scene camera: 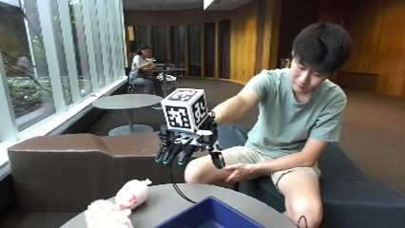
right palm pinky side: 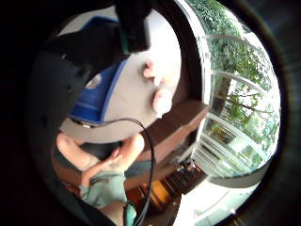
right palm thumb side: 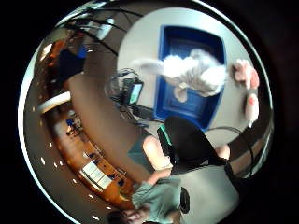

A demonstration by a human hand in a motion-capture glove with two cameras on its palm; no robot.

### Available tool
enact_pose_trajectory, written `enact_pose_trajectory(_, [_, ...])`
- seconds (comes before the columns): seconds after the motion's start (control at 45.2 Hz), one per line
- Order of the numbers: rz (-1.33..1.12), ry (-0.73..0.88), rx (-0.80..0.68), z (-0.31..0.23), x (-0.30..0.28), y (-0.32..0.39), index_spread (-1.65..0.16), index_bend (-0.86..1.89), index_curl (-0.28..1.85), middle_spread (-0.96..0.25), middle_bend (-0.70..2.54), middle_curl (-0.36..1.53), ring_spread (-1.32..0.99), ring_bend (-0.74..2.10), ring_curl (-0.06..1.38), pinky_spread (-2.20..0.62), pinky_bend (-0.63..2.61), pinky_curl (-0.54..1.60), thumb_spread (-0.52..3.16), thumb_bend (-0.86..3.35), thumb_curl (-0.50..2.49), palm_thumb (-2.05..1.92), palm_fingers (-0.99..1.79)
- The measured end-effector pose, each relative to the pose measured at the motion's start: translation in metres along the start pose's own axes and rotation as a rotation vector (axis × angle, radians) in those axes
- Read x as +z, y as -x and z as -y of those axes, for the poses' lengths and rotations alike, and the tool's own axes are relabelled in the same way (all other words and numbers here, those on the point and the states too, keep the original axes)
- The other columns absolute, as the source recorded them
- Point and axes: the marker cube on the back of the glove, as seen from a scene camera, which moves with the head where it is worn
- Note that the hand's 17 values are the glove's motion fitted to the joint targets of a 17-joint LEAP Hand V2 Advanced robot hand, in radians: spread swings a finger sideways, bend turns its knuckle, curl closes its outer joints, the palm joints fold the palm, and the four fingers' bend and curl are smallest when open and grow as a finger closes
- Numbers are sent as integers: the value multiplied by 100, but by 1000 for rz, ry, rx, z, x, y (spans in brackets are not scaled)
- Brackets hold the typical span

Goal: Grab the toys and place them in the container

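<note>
The blue bin sits nearest, at the front edge of the round grey table. In the thumb side view a fluffy grey toy shows over the bin's blue floor, with one pale limb stretched out past the bin's rim. I cannot tell if it lies in the bin or is still in the air.

My gloved right hand hangs above the table, up past the bin at about 11 o'clock from it. My fingers point down, straight and a bit spread. They hold nothing. My hand does not touch the table or the toys.

Two pink toys lie on the table at the bin's 9 o'clock side, just beside the bin and touching each other. One is a fuzzy heap near the table edge. The other is smoother and lies behind it. In the thumb side view they lie on the grey top outside the bin's rim.

My bare left hand rests on my knee. I sit on a dark bench behind the table. A brown couch back stands beyond the pink toys, by the big windows.

I see no words or brand names that I can read on the bin, the toys or my shirt.
</note>
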Motion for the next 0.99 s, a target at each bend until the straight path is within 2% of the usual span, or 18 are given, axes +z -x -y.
enact_pose_trajectory(0.199, [-26, -77, 16, -27, -43, -32, -21, 8, 46, 3, 15, 41, 0, 54, 28, 0, 117, 41, 119, -4, 53, 11, -41])
enact_pose_trajectory(0.376, [-40, -132, 92, -58, -84, -86, -21, 6, 37, 5, 11, 36, 4, 43, 25, 5, 108, 37, 123, -3, 46, 6, -34])
enact_pose_trajectory(0.531, [-23, -197, 162, -80, -93, -151, -21, 6, 31, 6, 11, 32, 6, 40, 25, 7, 104, 36, 124, -2, 43, 6, -29])
enact_pose_trajectory(0.685, [20, -154, 248, -93, -66, -221, -20, 7, 27, 6, 12, 29, 6, 39, 25, 7, 103, 35, 127, -1, 41, 7, -25])
enact_pose_trajectory(0.84, [38, -113, 276, -77, -16, -269, -20, 7, 24, 6, 12, 27, 6, 38, 26, 7, 103, 35, 128, -1, 39, 8, -24])
enact_pose_trajectory(0.995, [73, -83, 264, -54, 59, -307, -19, 8, 22, 6, 12, 25, 6, 37, 26, 7, 102, 35, 129, -1, 38, 9, -24])
